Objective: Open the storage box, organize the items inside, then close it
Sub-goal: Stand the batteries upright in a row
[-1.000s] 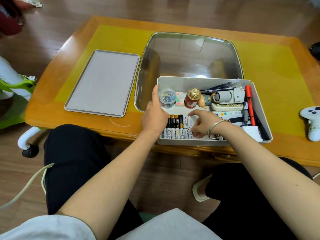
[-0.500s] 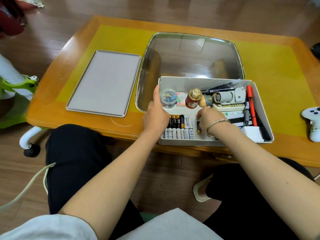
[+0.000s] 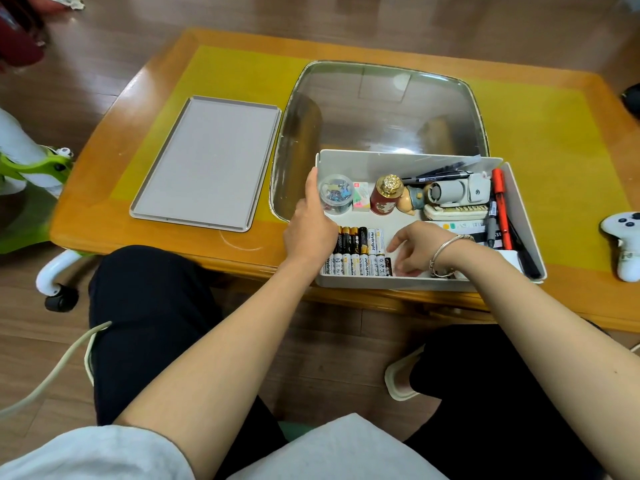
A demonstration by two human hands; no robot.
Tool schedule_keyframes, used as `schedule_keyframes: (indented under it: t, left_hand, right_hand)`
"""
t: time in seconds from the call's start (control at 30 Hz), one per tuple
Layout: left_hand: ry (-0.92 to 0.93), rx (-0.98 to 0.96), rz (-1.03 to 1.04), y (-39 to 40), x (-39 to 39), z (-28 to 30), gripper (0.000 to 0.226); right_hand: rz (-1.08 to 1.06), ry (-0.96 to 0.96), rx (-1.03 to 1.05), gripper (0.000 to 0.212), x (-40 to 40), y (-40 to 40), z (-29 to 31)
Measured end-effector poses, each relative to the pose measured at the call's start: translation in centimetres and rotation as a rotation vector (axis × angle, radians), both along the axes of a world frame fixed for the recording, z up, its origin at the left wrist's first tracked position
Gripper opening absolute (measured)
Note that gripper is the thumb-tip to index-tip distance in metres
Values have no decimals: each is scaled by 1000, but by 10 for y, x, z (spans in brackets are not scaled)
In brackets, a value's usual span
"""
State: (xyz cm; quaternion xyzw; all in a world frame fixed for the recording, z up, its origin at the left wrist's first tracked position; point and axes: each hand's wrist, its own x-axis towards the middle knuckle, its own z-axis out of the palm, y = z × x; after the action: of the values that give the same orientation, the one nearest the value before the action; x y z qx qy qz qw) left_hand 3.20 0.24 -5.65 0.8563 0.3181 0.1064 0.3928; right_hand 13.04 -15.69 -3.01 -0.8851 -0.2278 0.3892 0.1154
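Nearest are the person's dark-trousered knees and two bare forearms reaching to the storage box [image 3: 349, 280], a white open bin at the near edge of the wooden table [image 3: 145, 91]. The left hand [image 3: 309, 230] grips the box's left wall, thumb up along the rim and the other fingers hidden outside. The right hand [image 3: 417, 249], with a metal bangle [image 3: 446, 249] on its wrist, reaches down into the near middle of the box; its fingers are loosely spread and curled, fingertips touching the floor of the box just beside the last dark battery [image 3: 388, 266]. Whether it pinches anything cannot be told.

Between the hands lie the batteries [image 3: 360, 251] in two neat rows at the box's near left. Farther in, along the back wall, stand a clear tub of clips [image 3: 335, 198], a small pink-and-white pack [image 3: 360, 200], a red bottle with gold cap [image 3: 384, 199], a little figurine [image 3: 414, 200] and a grey gadget [image 3: 457, 192]. A red marker [image 3: 500, 206] and dark pens [image 3: 490, 223] lie along the right side.

Left of the box rests its grey lid [image 3: 207, 161], flat. Beyond the box lies a clear tray [image 3: 381, 109]. A white game controller [image 3: 625, 242] sits at the far right.
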Motion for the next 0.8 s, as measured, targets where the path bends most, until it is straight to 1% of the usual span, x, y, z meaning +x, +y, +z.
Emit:
schedule_keyframes:
  t: [0.1,0.2,0.27,0.33,0.4,0.5,0.6,0.7,0.8]
  left_hand:
    - [-8,-5,0,0,0,-1,83]
    - [-11,10,5,0,0,-3,82]
    - [-9,17,8,1,1,-4,81]
    - [-4,15,8,1,0,-4,81]
    - [6,17,6,1,0,-3,82]
    - [9,20,6,0,0,-2,82]
    - [3,15,4,1,1,-3,82]
    - [6,14,2,1,1,-3,82]
    - [4,10,2,1,1,-3,82]
  right_hand:
    - [-37,-53,19,27,8,-12,11]
    - [86,-190,-153,39,12,-24,22]
    - [143,-195,-251,40,8,-28,22]
    - [190,-175,-321,34,3,-29,18]
    - [216,-143,-367,33,2,-28,13]
    - [232,-108,-362,32,3,-25,9]
    - [260,-97,-309,29,3,-20,5]
    - [278,-149,-270,28,2,-12,0]
    - [312,-250,-277,18,0,-2,-7]
